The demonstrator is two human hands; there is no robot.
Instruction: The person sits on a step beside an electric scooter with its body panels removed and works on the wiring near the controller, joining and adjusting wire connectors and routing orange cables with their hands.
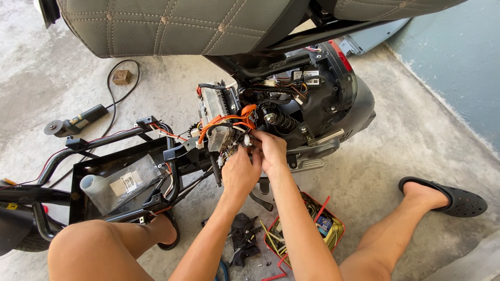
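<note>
Working both hands into wire bundle (237, 141) beside orange cable (225, 121) | left hand (240, 173) curled, pinching wires | right hand (271, 151) fingers closed on connector | advice: brace wrists, pull plug bodies, not strands

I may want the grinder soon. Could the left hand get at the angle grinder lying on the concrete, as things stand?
Probably not without shifting. The left hand is busy at the wire bundle, and the scooter's black frame lies between it and the angle grinder, which sits well off on the far side.
</note>
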